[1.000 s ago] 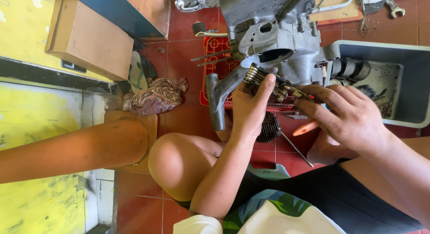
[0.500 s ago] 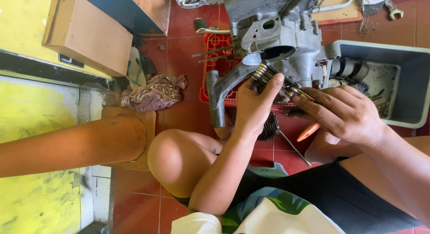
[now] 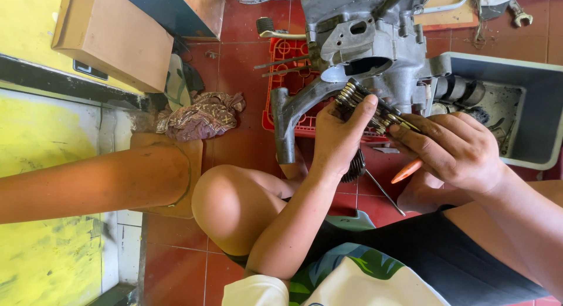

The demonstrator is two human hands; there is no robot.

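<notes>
You had both hands on a gear cluster (image 3: 375,109), a stack of toothed wheels on a shaft, at centre-right of the frame, just below the opening of the grey engine casing (image 3: 363,42). Your left hand (image 3: 337,139) was clenched round the cluster's near end, thumb up against the gears. Your right hand (image 3: 454,150) pinched the other end w/ fingertips, grasping the shaft or the last gears; can't tell which exactly.

Progress, as a judgement: the cluster was out of the casing and in your hands, not seated. The casing's opening looked empty and dark, so fitting or refitting looked not yet done. Whether the gears were all stacked in order, can't tell; too small.

Around it: the casing sat on a red plastic crate (image 3: 287,65) at top centre, on the red tiled floor (image 3: 234,54). A grey plastic tub (image 3: 542,118) w/ loose parts stood at the right edge. A screwdriver w/ an orange handle (image 3: 404,172) lay under your right hand, near another dark gear (image 3: 356,165). A crumpled patterned rag (image 3: 202,115) lay left of the crate, and a wrench (image 3: 519,13) at upper right.
</notes>
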